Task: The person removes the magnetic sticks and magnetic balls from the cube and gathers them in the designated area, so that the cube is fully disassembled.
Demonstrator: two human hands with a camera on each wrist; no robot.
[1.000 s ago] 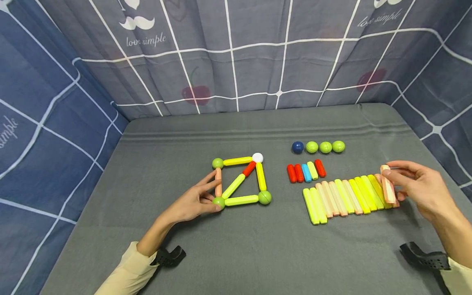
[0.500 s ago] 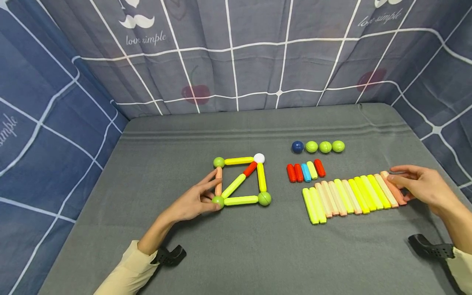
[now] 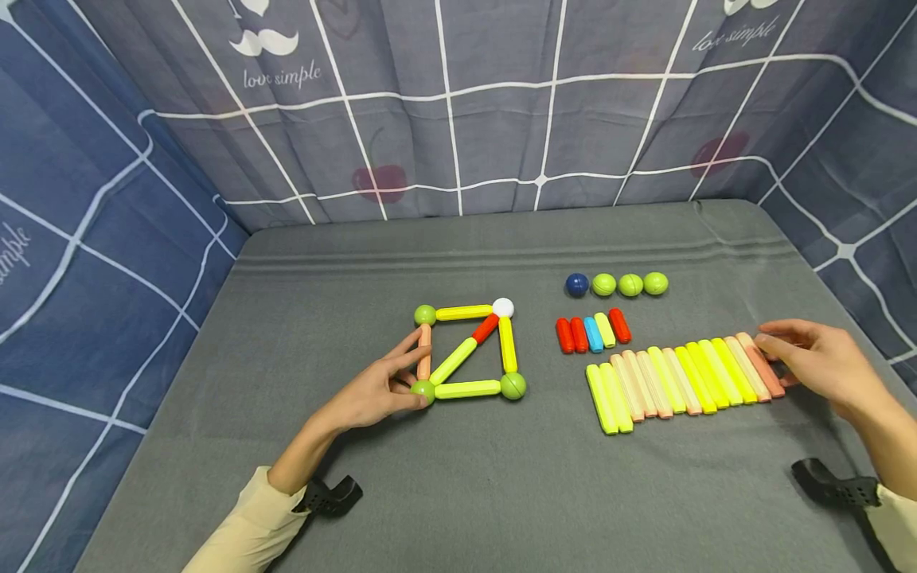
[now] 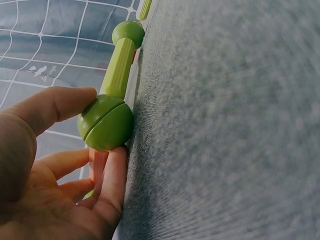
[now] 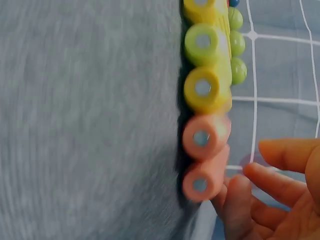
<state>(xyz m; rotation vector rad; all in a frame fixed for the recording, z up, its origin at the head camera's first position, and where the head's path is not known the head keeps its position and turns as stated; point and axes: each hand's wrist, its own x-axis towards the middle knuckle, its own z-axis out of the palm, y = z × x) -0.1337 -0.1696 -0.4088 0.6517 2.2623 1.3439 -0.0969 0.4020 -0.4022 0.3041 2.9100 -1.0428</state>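
Starting left of centre in the frame, we've got the left hand (image 3: 372, 394) with its grip pinched on a glossy green ball (image 4: 106, 122), the lower left corner of a flat square on the grey cloth-covered counter (image 3: 501, 485). From that ball a salmon-coloured stick (image 3: 426, 366) runs up beside the fingers to another green ball, and a lime-and-red diagonal (image 3: 458, 358) crosses to a shiny white ball (image 3: 503, 308), upper right corner. Right of centre, we see five stubby coloured rods (image 3: 593, 334) side by side, with one dark blue and three green balls (image 3: 630, 285) lined up above them. Further right there's a slanting row of lime, yellow and peach sticks (image 3: 677, 380), ending in an orange-pink stick (image 3: 761, 366). Just beside that, at far right, the right hand (image 3: 824, 366) has a loose, released grip; we can't tell if it's touching.
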